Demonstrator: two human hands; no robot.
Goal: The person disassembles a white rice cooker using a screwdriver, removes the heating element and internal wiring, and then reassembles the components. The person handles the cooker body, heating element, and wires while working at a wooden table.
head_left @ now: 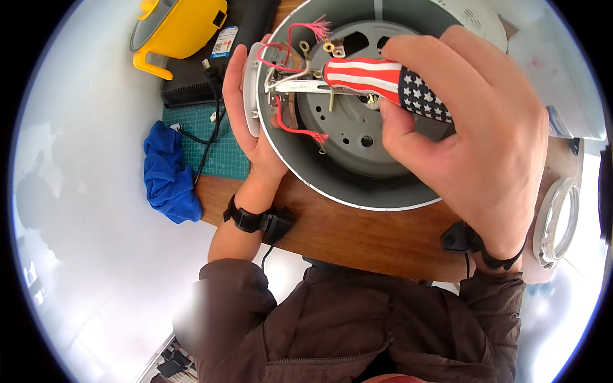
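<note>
A round metal appliance housing (357, 203), grey inside with a pale rim, lies open side up on the table. In my right hand (476, 121) is a screwdriver (364, 73) with a red-and-white striped, star-patterned handle. It points left, across the housing's inside, toward the wall; its tip is hard to make out. My left hand (246, 108) holds a pale plastic panel (252, 89) against the outside of that wall, fingers stretched along it. Pink-red wires (297, 129) with frayed sleeves and ring terminals hang loose inside, near a metal bracket (285, 105).
A yellow pot-like appliance (185, 38) stands at the far left. A green cutting mat (223, 150), a black cable (214, 127) and a blue cloth (167, 172) lie left of the housing. At right are a clear round lid (557, 220) and a translucent bin (562, 76).
</note>
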